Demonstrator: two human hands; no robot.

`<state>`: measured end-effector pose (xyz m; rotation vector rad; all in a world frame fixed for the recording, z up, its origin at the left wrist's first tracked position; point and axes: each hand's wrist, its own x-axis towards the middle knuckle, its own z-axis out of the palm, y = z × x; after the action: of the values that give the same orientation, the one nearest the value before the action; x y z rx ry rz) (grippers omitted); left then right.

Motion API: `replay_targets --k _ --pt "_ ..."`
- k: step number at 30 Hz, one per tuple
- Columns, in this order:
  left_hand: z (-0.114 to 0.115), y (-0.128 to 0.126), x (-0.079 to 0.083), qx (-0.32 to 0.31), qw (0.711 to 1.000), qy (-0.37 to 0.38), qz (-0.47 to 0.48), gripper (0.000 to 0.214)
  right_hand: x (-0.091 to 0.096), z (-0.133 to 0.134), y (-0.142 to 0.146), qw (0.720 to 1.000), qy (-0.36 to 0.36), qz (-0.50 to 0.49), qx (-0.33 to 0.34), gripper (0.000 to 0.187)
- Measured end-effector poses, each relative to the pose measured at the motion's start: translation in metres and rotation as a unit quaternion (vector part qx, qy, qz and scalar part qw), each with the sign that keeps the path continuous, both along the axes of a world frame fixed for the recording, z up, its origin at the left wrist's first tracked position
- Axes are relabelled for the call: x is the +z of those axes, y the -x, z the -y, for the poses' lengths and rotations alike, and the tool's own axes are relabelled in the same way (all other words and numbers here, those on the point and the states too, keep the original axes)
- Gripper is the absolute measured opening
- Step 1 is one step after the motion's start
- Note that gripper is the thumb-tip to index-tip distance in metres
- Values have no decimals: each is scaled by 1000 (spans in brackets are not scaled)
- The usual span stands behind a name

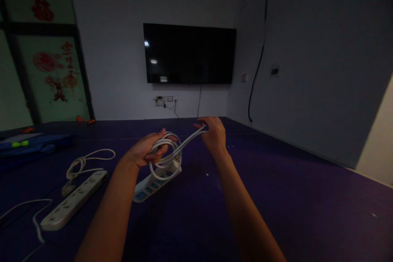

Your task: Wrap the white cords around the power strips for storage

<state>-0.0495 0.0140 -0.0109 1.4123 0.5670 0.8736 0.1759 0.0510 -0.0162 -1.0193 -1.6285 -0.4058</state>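
A white power cord (166, 157) is wound in several loops, and my left hand (150, 149) is closed around them. My right hand (212, 133) pinches a doubled stretch of the same cord, drawn out up and to the right of the coil. Just below the coil is a white power strip (150, 186) with blue sockets, tilted and partly hidden by the loops and my left hand. Whether it rests on the floor or hangs, I cannot tell.
On the purple floor (276, 213) to the left lies another white power strip (73, 200) beside its bundled cord (81, 163). Blue cloth (46, 145) lies farther left. A television (188, 55) hangs on the back wall, and a black cable (256, 75) runs down the right wall.
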Motion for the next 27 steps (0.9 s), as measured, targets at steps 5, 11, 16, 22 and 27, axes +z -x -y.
replay_targets --k 5,11,16,22,27 --pt "16 -13 1 -35 996 -25 -73 35 10 17 12 989 -105 -59 89 28" --pt "26 -17 7 -52 991 -85 -91 23 0 6 36 908 93 -187 362 52" --pt "21 -20 3 32 990 -117 -70 17 -7 7 47 759 285 -252 528 58" --pt "13 -24 2 143 978 -126 -79 11 -6 10 48 668 381 -377 516 48" --pt "11 -22 2 150 973 -147 -97 15 -9 1 47 630 403 -432 504 42"
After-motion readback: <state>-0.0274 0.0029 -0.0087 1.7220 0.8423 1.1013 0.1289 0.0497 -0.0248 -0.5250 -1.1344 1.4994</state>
